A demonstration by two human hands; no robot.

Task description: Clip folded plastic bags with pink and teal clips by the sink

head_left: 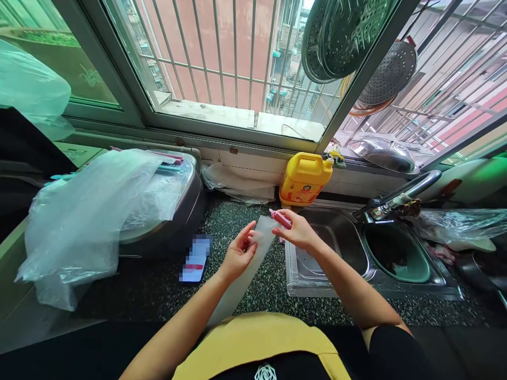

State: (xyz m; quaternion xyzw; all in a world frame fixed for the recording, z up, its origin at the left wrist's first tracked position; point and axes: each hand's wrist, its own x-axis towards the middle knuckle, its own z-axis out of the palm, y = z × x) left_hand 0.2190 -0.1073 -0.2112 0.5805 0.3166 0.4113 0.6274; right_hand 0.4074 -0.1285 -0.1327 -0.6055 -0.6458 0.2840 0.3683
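My right hand is closed round a slim pink stick-like piece with a narrow tip; its exact kind is hard to make out. A long strip of frosted, see-through plastic sheet slants up from my apron to just beside that piece. At the strip's left edge, my left hand has its fingers curled and seems to pinch the plastic. Under my right hand, another bit of pink shows at the sink's corner, partly hidden. Left of my hands, a phone, partly blurred out, lies on the dark speckled counter.
A steel sink with a green basin and a tap lies to the right. Behind it stands a yellow jug. Plastic bags drape over a dark appliance on the left. A barred window rises behind.
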